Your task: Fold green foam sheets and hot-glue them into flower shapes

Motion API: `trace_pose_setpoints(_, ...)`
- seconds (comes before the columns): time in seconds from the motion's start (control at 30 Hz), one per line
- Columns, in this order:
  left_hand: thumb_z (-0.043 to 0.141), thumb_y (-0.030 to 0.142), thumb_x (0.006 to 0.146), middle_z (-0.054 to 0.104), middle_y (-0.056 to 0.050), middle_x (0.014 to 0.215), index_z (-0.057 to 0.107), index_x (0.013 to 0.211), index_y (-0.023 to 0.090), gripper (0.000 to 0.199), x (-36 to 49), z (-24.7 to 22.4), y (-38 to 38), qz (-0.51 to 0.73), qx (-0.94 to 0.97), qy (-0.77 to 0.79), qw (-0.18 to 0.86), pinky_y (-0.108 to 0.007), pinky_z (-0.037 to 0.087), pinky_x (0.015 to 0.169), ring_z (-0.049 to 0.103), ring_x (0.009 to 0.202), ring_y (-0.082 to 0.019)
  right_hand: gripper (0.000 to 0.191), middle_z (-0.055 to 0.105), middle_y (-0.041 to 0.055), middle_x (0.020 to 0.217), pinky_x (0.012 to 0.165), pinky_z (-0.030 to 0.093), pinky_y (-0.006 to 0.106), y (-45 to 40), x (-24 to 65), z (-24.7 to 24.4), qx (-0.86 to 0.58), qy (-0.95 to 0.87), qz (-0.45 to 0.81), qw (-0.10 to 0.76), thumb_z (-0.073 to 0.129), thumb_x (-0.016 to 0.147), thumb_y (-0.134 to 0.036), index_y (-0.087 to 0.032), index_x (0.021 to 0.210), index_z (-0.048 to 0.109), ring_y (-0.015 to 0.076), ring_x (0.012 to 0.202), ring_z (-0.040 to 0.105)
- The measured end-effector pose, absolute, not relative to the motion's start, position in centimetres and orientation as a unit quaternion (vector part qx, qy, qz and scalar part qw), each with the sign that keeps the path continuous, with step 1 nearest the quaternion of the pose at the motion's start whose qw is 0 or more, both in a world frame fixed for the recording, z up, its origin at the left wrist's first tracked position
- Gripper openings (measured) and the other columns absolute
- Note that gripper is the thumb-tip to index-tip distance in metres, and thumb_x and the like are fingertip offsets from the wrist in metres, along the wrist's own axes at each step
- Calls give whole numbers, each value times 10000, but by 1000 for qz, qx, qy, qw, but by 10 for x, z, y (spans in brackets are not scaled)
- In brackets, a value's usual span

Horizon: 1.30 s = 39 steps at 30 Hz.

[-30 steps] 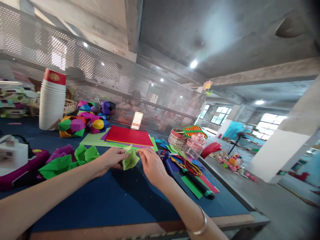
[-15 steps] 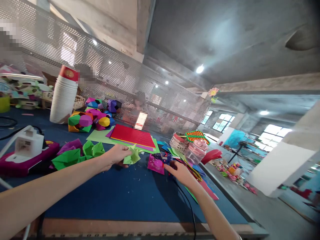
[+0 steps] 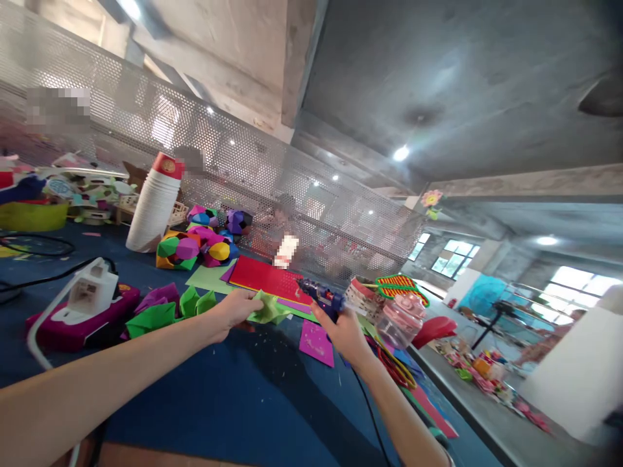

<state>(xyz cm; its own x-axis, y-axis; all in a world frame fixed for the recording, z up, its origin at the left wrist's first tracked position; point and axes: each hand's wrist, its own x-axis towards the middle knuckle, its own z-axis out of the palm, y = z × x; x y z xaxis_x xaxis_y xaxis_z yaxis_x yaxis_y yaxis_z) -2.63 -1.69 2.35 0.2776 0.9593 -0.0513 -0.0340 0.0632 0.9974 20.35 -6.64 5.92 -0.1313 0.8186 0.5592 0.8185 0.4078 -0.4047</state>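
My left hand point(image 3: 237, 314) pinches a light green folded paper piece point(image 3: 268, 309) above the dark blue table point(image 3: 233, 402). To its right, my right hand point(image 3: 341, 327) is wrapped round a dark blue glue gun point(image 3: 321, 296), raised with its nozzle pointing left toward the green piece but apart from it. A black cord hangs down from my right hand. Flat on the table below the gun is a magenta paper square point(image 3: 316, 342). Red sheets point(image 3: 267, 280) lie stacked behind both hands.
Left of my left hand are green folded papers point(image 3: 153, 319) and a purple power strip point(image 3: 92, 318). Paper balls point(image 3: 178, 250) and stacked cups point(image 3: 154, 204) stand farther back. A pink-lidded jar point(image 3: 402, 321) is at the right, near the table edge. A mesh screen point(image 3: 243, 175) rises behind.
My right hand has lifted the glue gun off the table, away from the magenta square. My left hand keeps hold of the green paper. The view has shifted, so the scene sits farther right and lower.
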Motion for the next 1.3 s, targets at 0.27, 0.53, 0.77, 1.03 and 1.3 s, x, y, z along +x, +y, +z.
trace_pose_setpoints(0.27,567,246,668,518,13,587,624,702,144,122,-28,25,-8,446,571,461,512,-220,417,420,494,559,-133,211,655,45,864,701,481,306,-69,187,32,-456,-811,-31,365,538,877,-372,-193,921,640,195,773,599)
trace_pose_setpoints(0.53,512,233,685,602,-13,619,665,770,130,203,-21,18,-12,421,629,440,483,-231,430,402,519,526,-140,172,631,53,868,734,475,312,-76,188,28,-448,-827,-58,336,529,881,-347,-197,877,613,194,806,588)
trace_pose_setpoints(0.77,517,231,689,634,-26,652,677,790,125,217,-21,18,-12,422,642,440,465,-210,421,399,546,532,-135,174,650,55,927,757,482,294,-78,188,26,-446,-827,-86,333,534,884,-340,-202,949,618,191,850,608)
trace_pose_setpoints(1.03,497,245,707,633,-32,662,675,763,135,217,-22,15,-11,415,675,432,430,-214,450,405,553,552,-146,168,663,50,901,728,484,293,-77,190,21,-448,-822,-128,328,532,883,-354,-218,909,626,203,844,618)
trace_pose_setpoints(1.3,503,275,709,623,-24,646,674,743,153,213,-24,13,-11,412,697,420,410,-208,454,408,547,551,-145,194,664,53,942,752,486,293,-76,190,22,-461,-823,-106,314,530,894,-361,-203,960,620,194,864,619)
